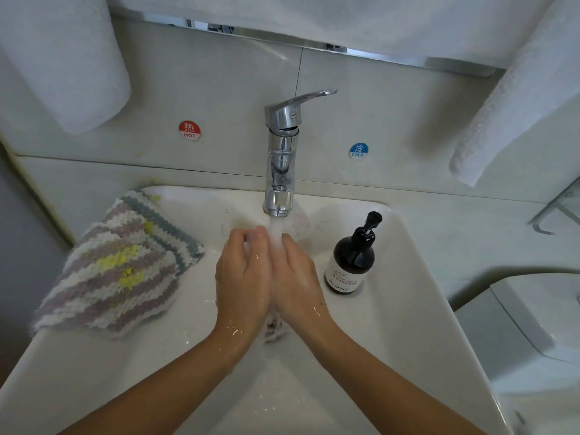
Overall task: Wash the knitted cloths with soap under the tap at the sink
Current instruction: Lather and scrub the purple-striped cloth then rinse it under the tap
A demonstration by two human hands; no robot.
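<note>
The broad white glazed basin of the sink, smooth and shallow with rounded corners, carries everything here, and the step in hand looks like the scrubbing or rinsing of one knitted cloth under the running water. On the sink's left edge, reaching toward its back-left corner, lies a stack of fluffy striped knitted cloths in white, mauve and grey with yellow flecks; they are thick, nubbly and look dry, so I judge them still unwashed. At the middle of the back edge stands the polished chrome single-lever tap, cylindrical and mirror-bright, pouring a white aerated stream onto the fingertips. The left hand and the right hand are pressed side by side beneath it, wet and shiny, fingers curled inward, clasping between them a small wet knitted cloth, of which only a soggy pale and mauve scrap shows below the wrists over the middle of the bowl. Near the right edge stands a dark brown round-shouldered pump bottle of soap with a black nozzle and white label. Next, I judge, comes wringing this cloth out firmly, setting it apart from the stack, and then reaching left for a dry one.
</note>
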